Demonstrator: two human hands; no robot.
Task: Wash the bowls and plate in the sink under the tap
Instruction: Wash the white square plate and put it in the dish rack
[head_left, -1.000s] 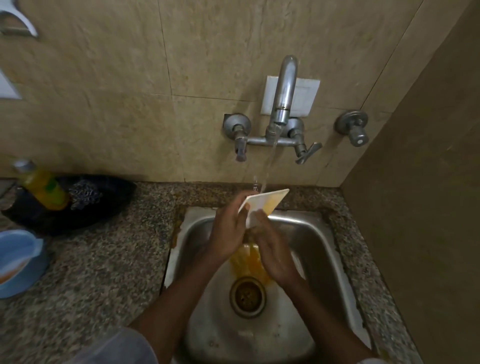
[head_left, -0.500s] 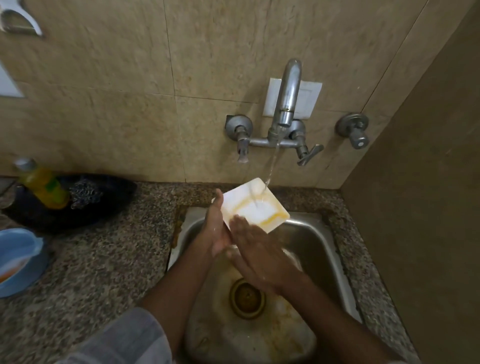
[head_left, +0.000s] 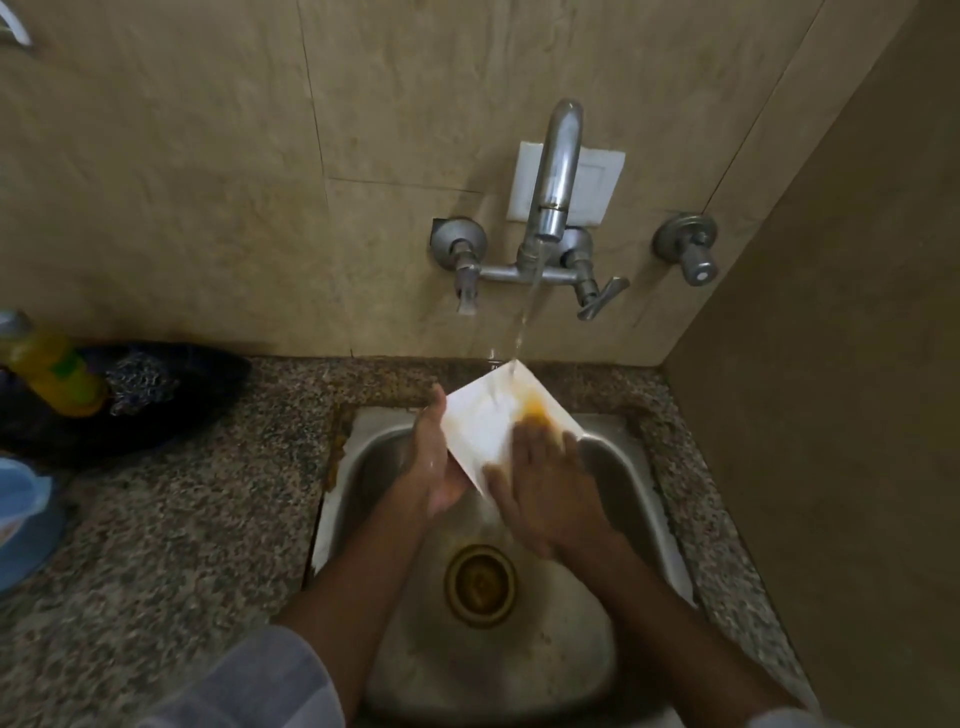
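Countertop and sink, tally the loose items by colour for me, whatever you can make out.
White: 1, square plate held under the tap
Yellow: 1, plastic bottle
Blue: 1, plastic container at the left edge
Black: 1, dark bowl-like item
Total: 4

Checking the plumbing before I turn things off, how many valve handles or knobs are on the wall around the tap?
3: a left valve and a right lever handle on the tap's crossbar, and a separate round knob further right on the wall. None seem hidden.

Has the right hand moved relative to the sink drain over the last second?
Yes. The right hand has slid up the white plate toward the tap, away from the sink drain, and now rubs the orange stain near the plate's far edge.
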